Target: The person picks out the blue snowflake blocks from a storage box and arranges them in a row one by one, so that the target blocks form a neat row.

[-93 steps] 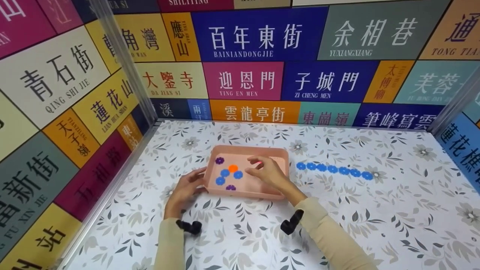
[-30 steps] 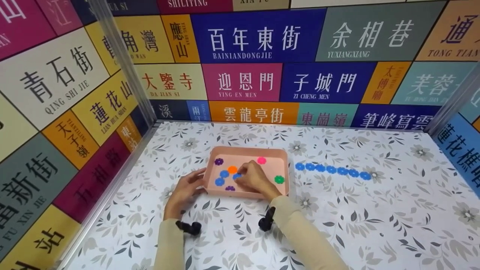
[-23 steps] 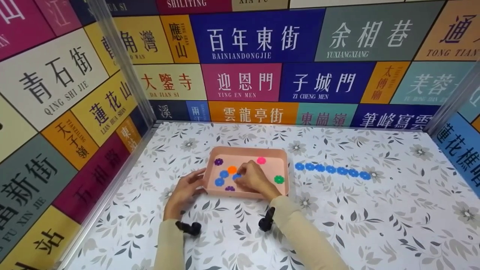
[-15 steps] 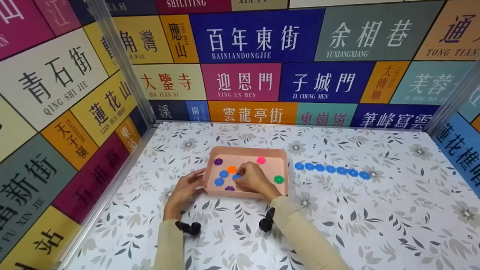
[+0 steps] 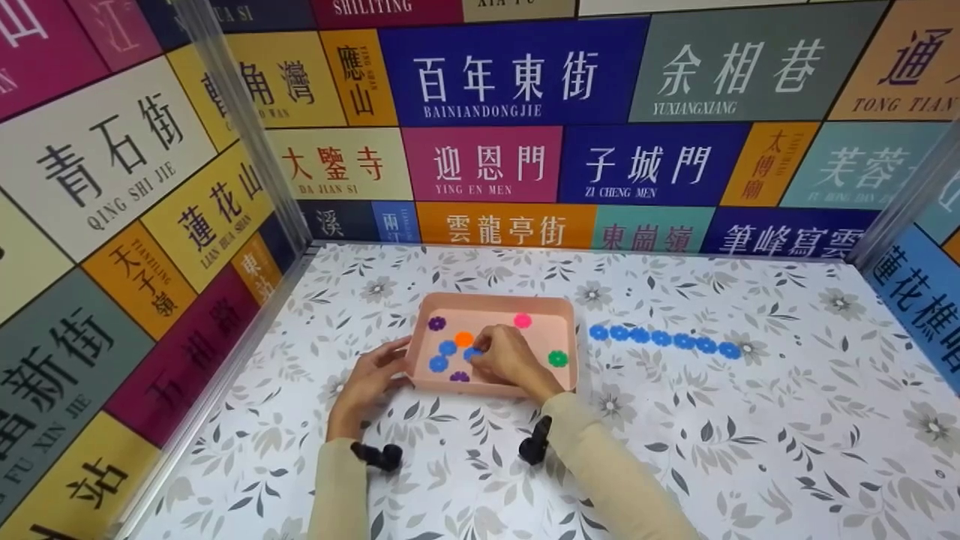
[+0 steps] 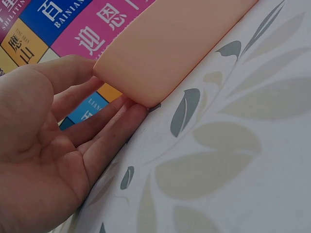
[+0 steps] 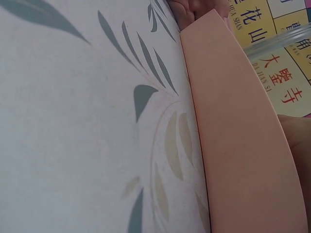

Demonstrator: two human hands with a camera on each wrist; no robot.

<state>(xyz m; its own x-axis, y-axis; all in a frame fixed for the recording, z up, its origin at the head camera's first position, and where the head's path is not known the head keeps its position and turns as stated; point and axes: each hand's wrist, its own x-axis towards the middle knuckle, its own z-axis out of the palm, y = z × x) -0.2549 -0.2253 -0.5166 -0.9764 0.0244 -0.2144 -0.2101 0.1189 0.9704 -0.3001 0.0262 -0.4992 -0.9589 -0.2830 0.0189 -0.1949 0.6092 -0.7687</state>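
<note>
A shallow pink tray (image 5: 480, 388) with several flower-shaped plastic pieces in it lies on the table. My left hand (image 5: 373, 381) rests at its left end; the left wrist view shows the fairly straight fingers touching the tray's corner (image 6: 150, 58), some at the rim and some low by the table. Reaching inside over the front wall, my right hand (image 5: 506, 356) pinches a blue flower piece (image 5: 470, 353) between thumb and fingertips. Beside it lie an orange piece (image 5: 464, 340) and two blue pieces (image 5: 447, 348). The tray wall (image 7: 238, 131) hides the right fingertips in the right wrist view.
Also in the tray are a pink piece (image 5: 522, 321), a green piece (image 5: 557, 358) and two purple pieces (image 5: 436, 323). Right of the tray, a row of several blue flower pieces (image 5: 661, 339) runs across the patterned tabletop (image 5: 750, 450). Sign-printed walls (image 5: 487, 165) enclose the table.
Since the oldest frame my right hand has moved left and down to the blue piece, uncovering the pink and green pieces. Over the last second both hands have stayed almost still.
</note>
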